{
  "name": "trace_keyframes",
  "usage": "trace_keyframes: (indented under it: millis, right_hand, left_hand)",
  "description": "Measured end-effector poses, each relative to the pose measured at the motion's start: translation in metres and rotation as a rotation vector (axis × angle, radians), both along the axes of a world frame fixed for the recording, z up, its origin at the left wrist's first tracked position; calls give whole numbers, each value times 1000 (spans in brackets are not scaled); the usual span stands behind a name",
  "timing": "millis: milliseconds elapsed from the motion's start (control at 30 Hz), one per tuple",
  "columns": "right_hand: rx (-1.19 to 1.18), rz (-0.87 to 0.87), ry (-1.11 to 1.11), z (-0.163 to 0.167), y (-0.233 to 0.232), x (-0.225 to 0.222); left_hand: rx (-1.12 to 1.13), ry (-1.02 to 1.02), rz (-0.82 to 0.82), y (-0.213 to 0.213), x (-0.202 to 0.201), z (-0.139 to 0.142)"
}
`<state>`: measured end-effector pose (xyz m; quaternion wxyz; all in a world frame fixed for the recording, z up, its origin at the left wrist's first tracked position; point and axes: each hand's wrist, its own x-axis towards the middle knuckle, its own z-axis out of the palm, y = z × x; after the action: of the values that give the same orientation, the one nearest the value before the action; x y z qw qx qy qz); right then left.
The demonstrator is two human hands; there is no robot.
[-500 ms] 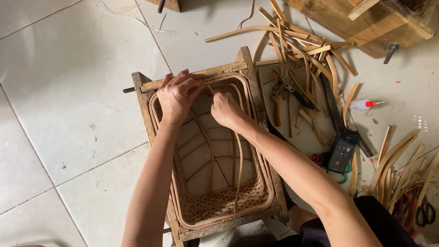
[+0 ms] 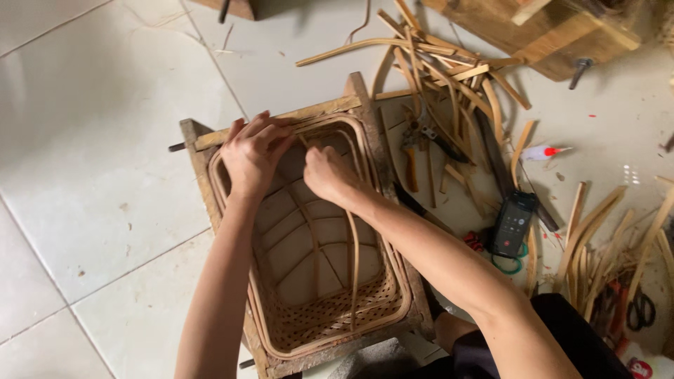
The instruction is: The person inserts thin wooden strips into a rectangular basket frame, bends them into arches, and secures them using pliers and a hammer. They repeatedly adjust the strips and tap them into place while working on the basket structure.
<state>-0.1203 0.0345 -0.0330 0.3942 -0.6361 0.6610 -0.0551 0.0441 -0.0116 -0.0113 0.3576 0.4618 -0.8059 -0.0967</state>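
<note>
Both hands are pinching cane at the twelve-o'clock rim of the half-woven rattan basket (image 2: 316,281) in its wooden frame (image 2: 210,175), left hand (image 2: 254,151) curled, right hand (image 2: 326,174) closed on a loose strip (image 2: 353,267) that may kink if overbent.

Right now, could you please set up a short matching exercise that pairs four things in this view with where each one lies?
Things:
1. left hand
2. phone
3. scissors
4. glue bottle

Places:
A. far right, among the cane strips
B. on the basket's far rim
C. on the floor, beyond the phone
D. right of the basket, by the right forearm

Pairs: 1-B, 2-D, 3-A, 4-C
</note>
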Motion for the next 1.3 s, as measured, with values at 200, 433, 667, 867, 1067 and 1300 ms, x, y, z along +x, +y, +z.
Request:
trace_keyframes:
  millis: [200, 433, 667, 867, 1067, 1300]
  right_hand:
    - [-489, -89, -289, 5, -32, 18]
    - [-117, -527, -530, 35, -42, 57]
    - [8, -572, -578, 55, -30, 86]
    - [-68, -559, -576, 55, -36, 97]
    - [-88, -546, -574, 52, -37, 102]
    - [-122, -542, -574, 49, -42, 101]
  left_hand:
    - [-17, 20, 2, -13, 16, -7]
    - [29, -113, -61, -12, 72, -23]
    - [27, -102, -93, -20, 117, -41]
    - [-29, -112, -112, -22, 135, -47]
    - [-15, -128, -97, -23, 143, -51]
    - [-18, -148, -74, -31, 140, -50]
